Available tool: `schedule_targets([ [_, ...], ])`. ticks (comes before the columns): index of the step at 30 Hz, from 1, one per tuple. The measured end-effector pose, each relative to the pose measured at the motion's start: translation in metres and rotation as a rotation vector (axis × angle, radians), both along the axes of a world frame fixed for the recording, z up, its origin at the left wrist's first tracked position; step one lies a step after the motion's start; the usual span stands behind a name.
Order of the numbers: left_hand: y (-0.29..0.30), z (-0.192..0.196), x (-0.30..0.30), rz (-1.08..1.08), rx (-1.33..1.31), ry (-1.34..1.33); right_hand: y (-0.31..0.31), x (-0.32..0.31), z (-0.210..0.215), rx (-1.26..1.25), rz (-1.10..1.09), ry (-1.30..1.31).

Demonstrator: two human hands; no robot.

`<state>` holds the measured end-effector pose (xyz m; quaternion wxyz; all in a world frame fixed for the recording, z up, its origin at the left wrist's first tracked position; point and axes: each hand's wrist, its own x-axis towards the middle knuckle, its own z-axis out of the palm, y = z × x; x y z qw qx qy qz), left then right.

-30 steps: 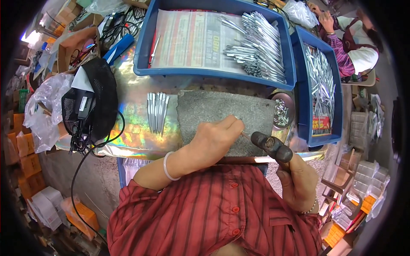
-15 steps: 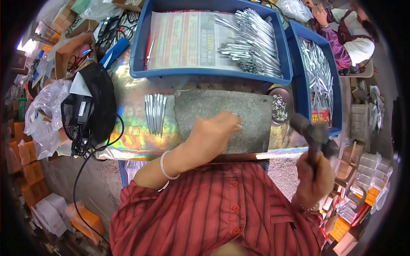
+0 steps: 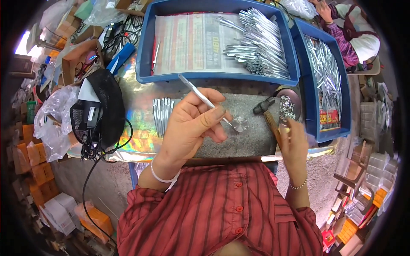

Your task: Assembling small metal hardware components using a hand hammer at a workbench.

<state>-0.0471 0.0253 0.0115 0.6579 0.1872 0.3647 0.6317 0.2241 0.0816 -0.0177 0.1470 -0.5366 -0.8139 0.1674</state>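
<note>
My left hand (image 3: 192,117) is raised over the grey slab (image 3: 256,143), pinching a slim silver metal piece (image 3: 196,91). That piece is broad at its upper left end and narrows toward the lower right; it resembles tweezers. On the slab below it shows a small shiny round spot (image 3: 240,123). A hammer (image 3: 272,123) rests at the slab's right side, its dark head away from me and wooden handle toward me. My right hand (image 3: 294,143) is beside the handle, near a round dish (image 3: 294,94) of small metal bits. Its fingers are blurred, so I cannot tell their grip.
Several similar silver pieces (image 3: 162,116) lie in a row left of the slab. Beyond stands a blue tray (image 3: 218,80) with paper and many pieces; a second blue tray (image 3: 314,121) is at right. A black mesh bag (image 3: 102,98) with cables sits left. Another person (image 3: 341,40) works far right.
My left hand has lifted from the slab and turned, showing the silver piece. The hammer, held up in my right hand before, now lies on the slab; that hand has moved left and away from me.
</note>
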Motion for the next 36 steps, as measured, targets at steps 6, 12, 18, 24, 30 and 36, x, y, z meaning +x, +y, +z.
schedule_targets([
  [6, 0.004, 0.000, 0.006, -0.062, -0.017, 0.139, 0.028, 0.044, -0.029, 0.033, -0.244, -0.236],
  [12, -0.001, 0.000, 0.010, -0.044, -0.023, 0.298, 0.033, 0.052, -0.045, -0.032, -0.302, -0.269],
  [18, -0.008, 0.009, 0.011, -0.091, -0.032, 0.429, 0.013, 0.066, -0.027, 0.079, -0.204, -0.219],
  [24, -0.011, 0.001, 0.017, -0.305, 0.047, 0.489, -0.013, 0.039, 0.048, -0.219, -0.182, 0.307],
  [30, -0.011, -0.005, 0.040, -0.274, 0.320, 0.679, -0.019, -0.023, 0.072, -0.672, -0.042, 0.829],
  [36, -0.026, -0.005, 0.044, -0.301, 0.141, 0.438, -0.024, -0.049, 0.062, -0.818, 0.039, 0.991],
])
